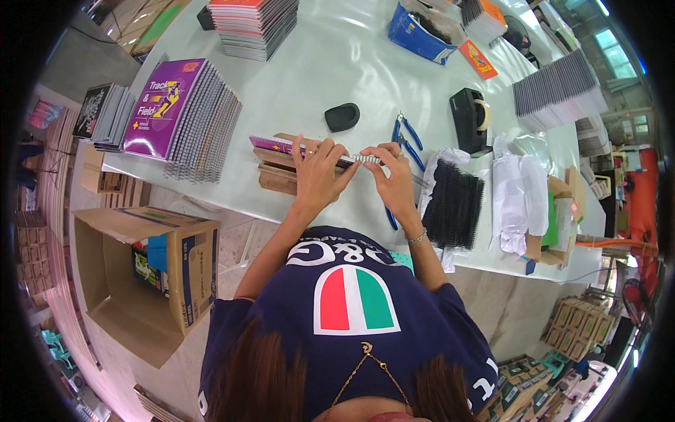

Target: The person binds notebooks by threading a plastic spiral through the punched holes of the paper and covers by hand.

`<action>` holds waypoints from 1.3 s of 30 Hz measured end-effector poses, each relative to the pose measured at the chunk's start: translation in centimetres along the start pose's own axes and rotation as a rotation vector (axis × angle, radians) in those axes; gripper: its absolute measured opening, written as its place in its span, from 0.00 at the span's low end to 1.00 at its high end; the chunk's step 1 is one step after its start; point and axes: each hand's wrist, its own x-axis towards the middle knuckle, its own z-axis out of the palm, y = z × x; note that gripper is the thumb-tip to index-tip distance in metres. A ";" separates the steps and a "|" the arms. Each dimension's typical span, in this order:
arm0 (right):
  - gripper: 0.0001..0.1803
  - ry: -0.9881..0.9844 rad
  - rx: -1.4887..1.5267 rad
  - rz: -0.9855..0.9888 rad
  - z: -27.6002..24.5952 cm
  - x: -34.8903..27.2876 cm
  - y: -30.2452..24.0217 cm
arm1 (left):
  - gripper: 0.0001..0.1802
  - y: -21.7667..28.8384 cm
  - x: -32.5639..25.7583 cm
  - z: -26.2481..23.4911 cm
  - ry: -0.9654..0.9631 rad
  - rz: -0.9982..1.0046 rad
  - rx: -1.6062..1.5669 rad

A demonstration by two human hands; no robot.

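Observation:
A purple-covered notebook (266, 144) stands on edge in a slotted wooden block (278, 180) near the table's front edge. My left hand (320, 172) is closed around the notebook's upper edge, with the fingers over its far side and the thumb toward me. Beyond its right end, a pale spiral binding coil (365, 159) sticks out along the edge. My right hand (395, 181) pinches that coil between thumb and fingers. Just past the right hand lie blue-handled cutting pliers (408, 137). To the right sits a pile of black binding coils (453, 204) on white wrapping.
Spiral-bound purple notebooks (165, 112) are stacked at the left; more stacks (256, 28) stand farther back. A black oval object (342, 117), a tape dispenser (470, 121) and a blue box (422, 34) sit on the table. An opened cardboard box (126, 281) is at lower left.

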 end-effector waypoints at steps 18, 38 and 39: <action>0.09 -0.115 -0.089 -0.104 0.2 -0.6 0.5 | 0.13 -0.2 -0.1 0.0 -0.055 0.008 0.063; 0.18 -0.599 0.023 0.108 2.5 5.9 8.9 | 0.09 -2.6 -0.9 -2.0 -0.212 0.303 -0.119; 0.18 -0.591 0.028 0.109 3.9 6.3 10.4 | 0.10 -2.4 -0.8 -1.9 -0.212 0.309 -0.110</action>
